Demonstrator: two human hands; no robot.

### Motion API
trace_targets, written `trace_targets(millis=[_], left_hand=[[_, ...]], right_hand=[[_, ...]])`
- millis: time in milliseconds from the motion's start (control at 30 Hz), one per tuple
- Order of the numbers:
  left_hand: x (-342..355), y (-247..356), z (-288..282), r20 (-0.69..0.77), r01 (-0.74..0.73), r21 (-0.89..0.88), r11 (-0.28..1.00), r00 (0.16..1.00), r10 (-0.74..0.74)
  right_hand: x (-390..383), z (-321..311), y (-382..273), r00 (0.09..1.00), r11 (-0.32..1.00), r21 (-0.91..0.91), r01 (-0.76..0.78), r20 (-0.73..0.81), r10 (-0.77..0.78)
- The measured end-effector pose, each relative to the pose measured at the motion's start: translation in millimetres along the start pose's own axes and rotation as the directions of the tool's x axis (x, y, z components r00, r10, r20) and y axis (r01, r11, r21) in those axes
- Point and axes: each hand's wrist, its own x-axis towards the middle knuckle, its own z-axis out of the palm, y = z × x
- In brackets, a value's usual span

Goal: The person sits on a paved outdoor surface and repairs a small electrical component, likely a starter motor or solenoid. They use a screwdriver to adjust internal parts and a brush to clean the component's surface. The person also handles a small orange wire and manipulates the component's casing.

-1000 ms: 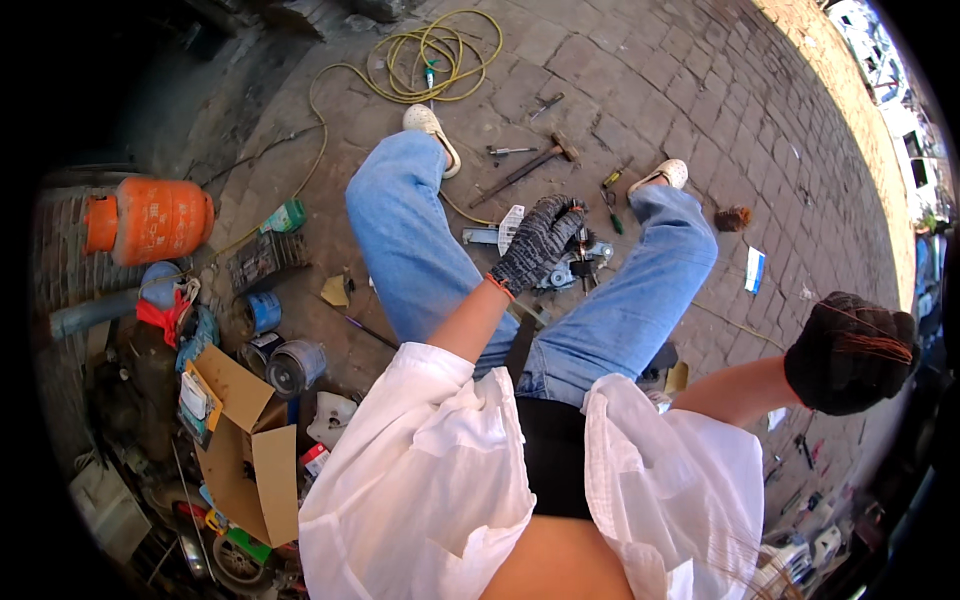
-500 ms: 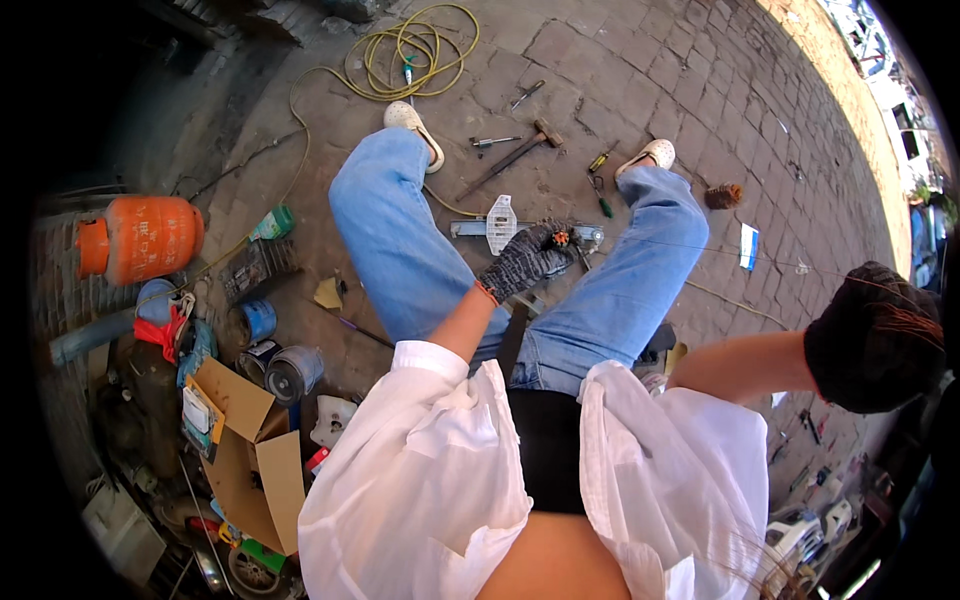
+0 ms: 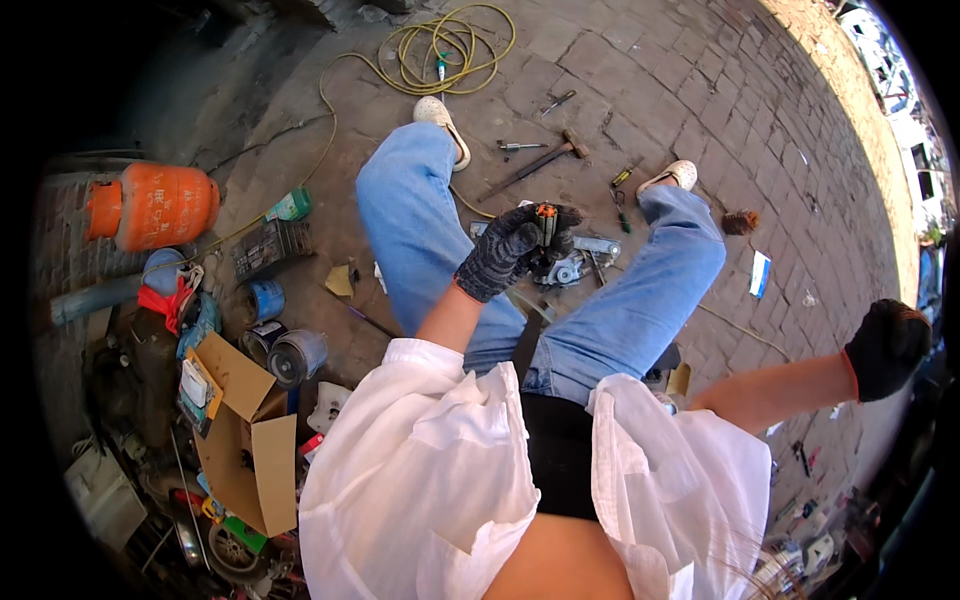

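Note:
My left hand (image 3: 500, 255), in a dark grey knitted glove, is closed round a small motor armature (image 3: 546, 224) with orange copper windings at its upper end. It is raised over the gap between my knees. Beneath it on the ground lies a metal rail (image 3: 598, 245) with a silver motor housing (image 3: 566, 270), partly hidden by the glove. My right hand (image 3: 885, 350), in a black glove, is closed and stretched far out to the right. Fine copper wire (image 3: 912, 316) shows at its fingers.
A hammer (image 3: 540, 165), a screwdriver (image 3: 625, 175) and a rusty brush-like piece (image 3: 740, 222) lie on the paving ahead. Coiled yellow hose (image 3: 440, 50) is farther off. To the left stand an orange gas cylinder (image 3: 165, 207), cans (image 3: 296, 357) and an open cardboard box (image 3: 235, 440).
My left hand has lifted with the armature, its orange end now turned upward. My right arm stays stretched out, its fist now lower in view. The whole view has shifted slightly.

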Motion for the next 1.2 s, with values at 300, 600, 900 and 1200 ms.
trace_targets(millis=[300, 600, 900, 1200], left_hand=[[35, 0, -17, -0.396, -0.15, -0.039, 0.988, 0.91, 0.122], [44, -2, -48, 0.176, -0.056, 0.962, -0.269, 0.878, 0.446], [1, 16, -23, 0.011, -0.111, 0.479, 0.871, 0.993, 0.12], [-35, 41, -15, 0.119, 0.088, 0.347, 0.934, 0.983, -0.137]], right_hand=[[-35, 18, -11, 0.982, 0.977, -0.095, 0.19, 0.006, -0.191], [-43, 36, -52, 0.917, 0.877, -0.285, 0.388, 0.211, -0.337], [32, -26, -113, 0.923, 0.831, -0.449, 0.328, -0.036, -0.383], [97, -140, -186, 0.833, 0.807, -0.544, 0.228, -0.321, -0.451]])
